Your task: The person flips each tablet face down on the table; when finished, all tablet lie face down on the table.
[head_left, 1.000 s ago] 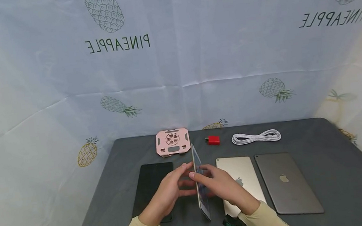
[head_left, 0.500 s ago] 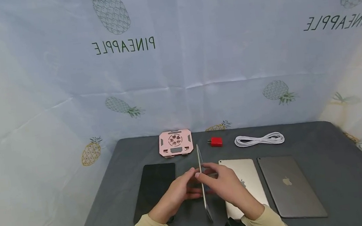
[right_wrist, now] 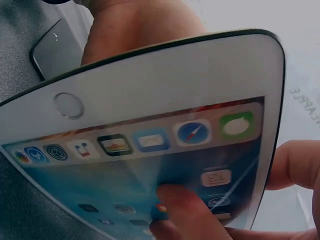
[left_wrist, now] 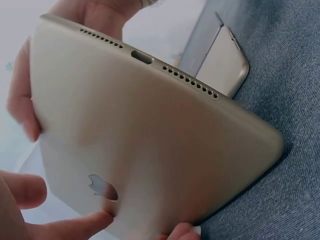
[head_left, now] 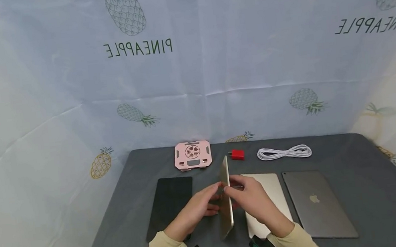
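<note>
Upright between both hands stands a tablet with a gold back and white front. Its right face is the lit screen with app icons; the left face bears an apple logo. My right hand holds it, the thumb at the near edge and the other fingers on the screen side. My left hand touches the back with fairly straight fingers. To the left lies a black tablet, face or back plain dark. A second gold tablet lies under my right wrist.
A grey tablet lies at the right, apple logo up. Along the back are a pink plate with cut-outs, a red charger plug and a coiled white cable. A dark cloth covers the table.
The tablet between the hands has turned about its upright edge: earlier its screen showed in the head view, then it stood edge-on, and now its gold back shows.
</note>
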{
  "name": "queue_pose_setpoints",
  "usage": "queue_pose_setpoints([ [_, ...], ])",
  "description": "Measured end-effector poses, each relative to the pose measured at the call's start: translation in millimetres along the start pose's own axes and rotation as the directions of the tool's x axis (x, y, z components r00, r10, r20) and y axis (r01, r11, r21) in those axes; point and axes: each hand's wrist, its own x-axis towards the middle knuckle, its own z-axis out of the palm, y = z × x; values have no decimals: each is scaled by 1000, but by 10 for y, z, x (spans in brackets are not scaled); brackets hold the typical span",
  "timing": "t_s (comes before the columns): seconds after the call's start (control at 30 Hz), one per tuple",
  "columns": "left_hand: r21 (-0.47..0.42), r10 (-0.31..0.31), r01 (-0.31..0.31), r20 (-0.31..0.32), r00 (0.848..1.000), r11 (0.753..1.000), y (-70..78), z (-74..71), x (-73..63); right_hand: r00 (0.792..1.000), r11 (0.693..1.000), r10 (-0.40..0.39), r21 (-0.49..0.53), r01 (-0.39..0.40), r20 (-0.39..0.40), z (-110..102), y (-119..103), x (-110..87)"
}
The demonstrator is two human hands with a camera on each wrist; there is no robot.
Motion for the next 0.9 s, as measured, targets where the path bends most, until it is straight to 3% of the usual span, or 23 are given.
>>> queue_pose_setpoints([
  [0.33, 69, -23, 32, -131, 991, 997, 6, -72, -1, 1000, 997, -6, 71, 5, 4, -94, 78, -3],
  [0.67, -1, -50, 51, -167, 985, 999, 45, -202, -35, 998, 984, 19, 177, -28, 51, -96, 227, -1],
  [0.8, 44, -56, 68, -232, 971, 997, 86, -231, -46, 998, 987, 43, 156, -49, 44, -71, 272, 2],
  [0.9, 92, -56, 84, -268, 962, 992, 103, -245, -56, 998, 994, 65, 81, -66, 19, -44, 312, 14],
])
